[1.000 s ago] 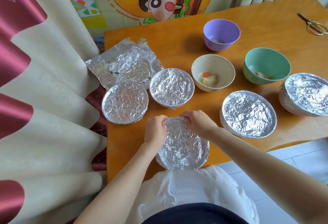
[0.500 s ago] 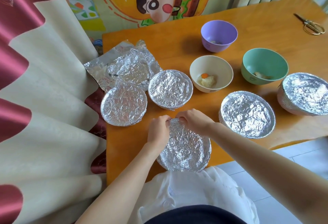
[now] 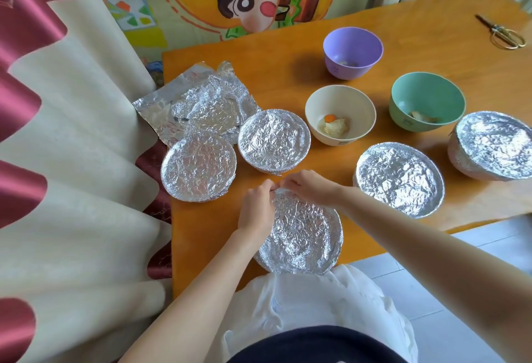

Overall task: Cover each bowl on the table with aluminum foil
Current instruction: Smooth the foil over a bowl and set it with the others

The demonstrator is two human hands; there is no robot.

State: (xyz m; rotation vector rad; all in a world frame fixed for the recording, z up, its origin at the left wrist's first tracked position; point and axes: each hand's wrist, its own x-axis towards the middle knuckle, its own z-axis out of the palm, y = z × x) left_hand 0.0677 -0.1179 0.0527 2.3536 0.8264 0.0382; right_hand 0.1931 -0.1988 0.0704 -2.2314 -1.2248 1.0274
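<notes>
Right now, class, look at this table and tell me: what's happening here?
A person's left hand and right hand pinch the far rim of the nearest foil-wrapped bowl. Four other bowls are already covered. The purple bowl, cream bowl and green bowl are uncovered. Crumpled spare foil lies at the far left of the table.

Bright, soft daylight comes in from about two o'clock: the purple bowl (image 3: 353, 52) throws a blurry shadow toward nine o'clock on the table (image 3: 276, 54). The crinkled foil (image 3: 398, 178) glints in small sparkles, with no harsh glare. The wide lens bows the table's edges, and the scissors (image 3: 502, 33) at two o'clock look smeared.
</notes>
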